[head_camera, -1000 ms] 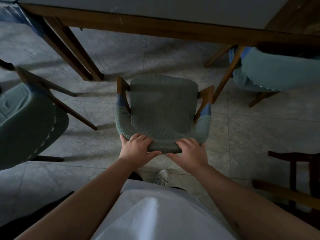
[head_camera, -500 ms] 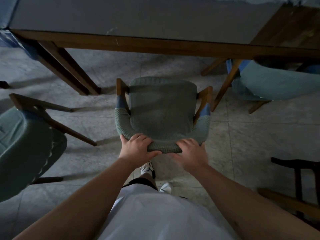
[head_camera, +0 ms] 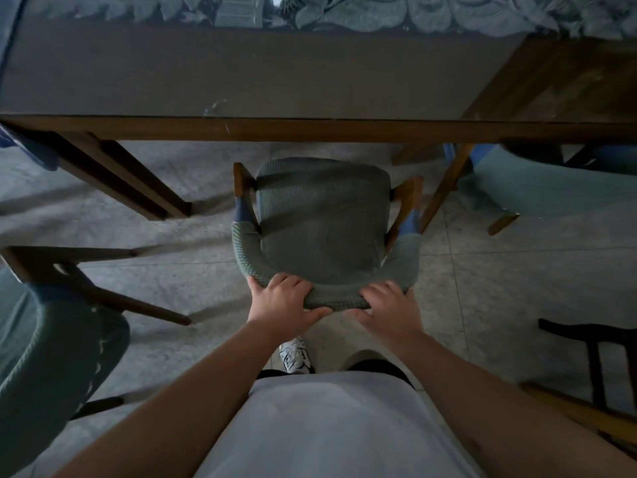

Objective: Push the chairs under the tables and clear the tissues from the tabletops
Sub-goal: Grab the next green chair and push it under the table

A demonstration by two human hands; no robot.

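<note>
While both hands clasp the curved backrest of the green chair (head_camera: 320,229), the head view shows its seat just short of the surface (head_camera: 241,81), front edge near the wooden rim but not yet beneath. The left hand (head_camera: 281,300) has its grip wrapped over the rail; the right hand (head_camera: 387,307) rests with fingers curled on the rail, a looser grip. To do this well, push evenly with both hands, keeping the chair square between the table leg (head_camera: 124,181) and the neighbouring chair (head_camera: 537,188) on the right, so its arms pass under the rim. No tissues are discernible.
</note>
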